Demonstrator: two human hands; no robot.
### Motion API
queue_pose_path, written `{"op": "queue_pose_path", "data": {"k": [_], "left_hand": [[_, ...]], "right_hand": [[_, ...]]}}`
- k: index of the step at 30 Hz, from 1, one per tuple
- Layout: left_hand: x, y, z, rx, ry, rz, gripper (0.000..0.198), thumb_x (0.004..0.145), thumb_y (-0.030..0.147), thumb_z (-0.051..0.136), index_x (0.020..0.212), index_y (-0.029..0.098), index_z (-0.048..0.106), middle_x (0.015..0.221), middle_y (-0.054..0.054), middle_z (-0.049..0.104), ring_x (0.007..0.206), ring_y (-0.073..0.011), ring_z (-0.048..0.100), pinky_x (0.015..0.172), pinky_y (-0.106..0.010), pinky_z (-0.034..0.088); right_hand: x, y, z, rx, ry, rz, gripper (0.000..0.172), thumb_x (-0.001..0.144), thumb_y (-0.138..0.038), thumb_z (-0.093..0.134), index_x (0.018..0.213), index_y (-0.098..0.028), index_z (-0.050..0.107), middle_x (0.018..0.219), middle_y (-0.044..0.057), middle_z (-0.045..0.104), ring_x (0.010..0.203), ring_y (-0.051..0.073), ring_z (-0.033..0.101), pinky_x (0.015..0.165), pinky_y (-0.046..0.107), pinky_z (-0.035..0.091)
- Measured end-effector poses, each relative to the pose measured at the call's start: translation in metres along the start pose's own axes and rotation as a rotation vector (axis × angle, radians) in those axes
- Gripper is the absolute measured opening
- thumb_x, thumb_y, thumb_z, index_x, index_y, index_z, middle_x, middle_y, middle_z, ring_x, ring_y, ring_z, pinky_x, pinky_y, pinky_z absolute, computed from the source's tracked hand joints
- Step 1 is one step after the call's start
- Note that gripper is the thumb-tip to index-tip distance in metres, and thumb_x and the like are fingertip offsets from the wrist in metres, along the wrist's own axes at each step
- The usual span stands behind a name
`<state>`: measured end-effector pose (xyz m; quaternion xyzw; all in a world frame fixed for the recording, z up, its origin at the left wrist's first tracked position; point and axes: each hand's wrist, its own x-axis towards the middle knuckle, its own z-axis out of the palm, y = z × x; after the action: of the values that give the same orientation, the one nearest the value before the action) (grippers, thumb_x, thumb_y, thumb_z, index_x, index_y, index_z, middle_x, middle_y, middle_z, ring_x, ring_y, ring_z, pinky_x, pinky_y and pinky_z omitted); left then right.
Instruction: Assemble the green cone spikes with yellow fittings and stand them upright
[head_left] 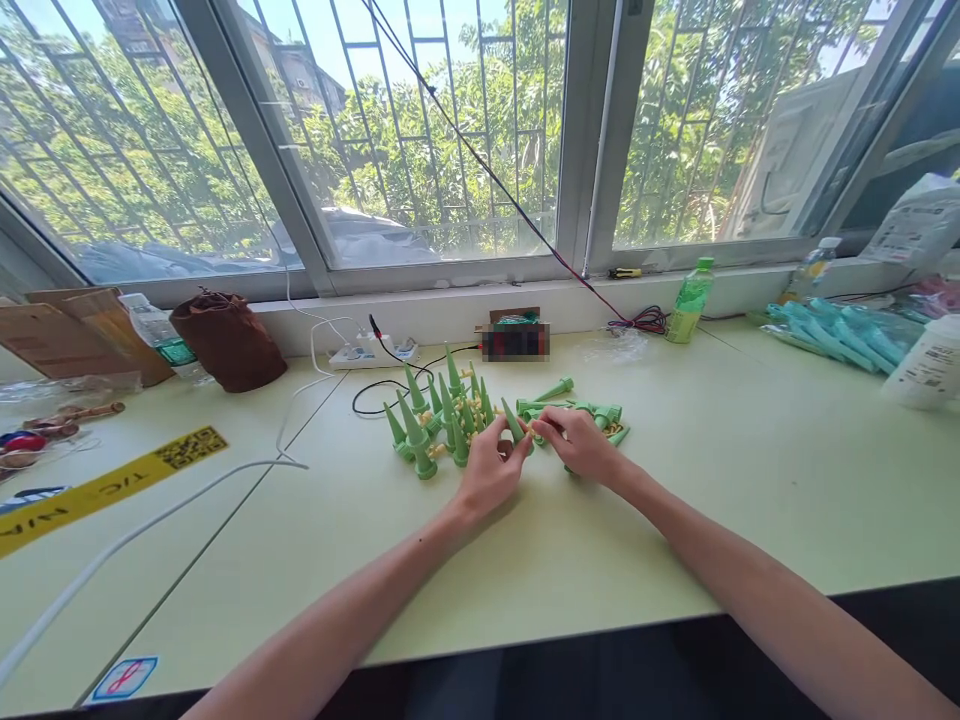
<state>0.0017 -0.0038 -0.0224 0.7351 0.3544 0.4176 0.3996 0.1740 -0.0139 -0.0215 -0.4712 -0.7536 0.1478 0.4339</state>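
Note:
My left hand is closed round the base of a green plastic watering spike, which points up and tilts a little left. My right hand pinches a small yellow valve piece at that spike's right side. Just left of my hands, several green spikes with yellow side pieces stand upright in a cluster. More green spikes lie on their sides behind and beside my right hand, partly hidden by it.
On the pale table a power strip, a black cable and a dark box sit near the window. A brown pouch stands at left. To the right are a green bottle, turquoise packets and a white bottle.

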Motion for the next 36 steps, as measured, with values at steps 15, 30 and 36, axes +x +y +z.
{"op": "queue_pose_path", "data": {"k": [15,30,36], "left_hand": [[0.002,0.005,-0.002,-0.078,-0.018,-0.054,0.026,0.084,0.042,0.061,0.091,0.018,0.054,0.06,0.005,0.05,0.043,-0.0061,0.044,0.042,-0.019,0.032],[0.001,0.008,0.0,-0.129,-0.028,-0.074,0.028,0.083,0.044,0.063,0.089,0.017,0.055,0.059,0.005,0.05,0.041,-0.0054,0.043,0.04,-0.018,0.033],[0.002,0.009,0.0,-0.197,-0.013,-0.128,0.032,0.081,0.047,0.065,0.09,0.018,0.054,0.059,0.006,0.05,0.039,-0.0046,0.041,0.036,-0.017,0.031]], "right_hand": [[-0.001,0.0,-0.002,0.026,-0.046,-0.03,0.025,0.095,-0.031,0.045,0.073,-0.02,0.05,0.063,-0.001,0.05,0.059,0.014,0.041,0.058,0.026,0.033],[-0.001,0.004,0.0,-0.029,-0.032,-0.014,0.042,0.098,-0.04,0.038,0.061,-0.021,0.039,0.056,-0.002,0.043,0.054,0.013,0.036,0.053,0.028,0.027],[0.0,-0.005,-0.003,0.006,-0.004,-0.01,0.033,0.097,-0.04,0.042,0.074,-0.019,0.053,0.063,0.0,0.054,0.057,0.014,0.044,0.056,0.027,0.033]]}}
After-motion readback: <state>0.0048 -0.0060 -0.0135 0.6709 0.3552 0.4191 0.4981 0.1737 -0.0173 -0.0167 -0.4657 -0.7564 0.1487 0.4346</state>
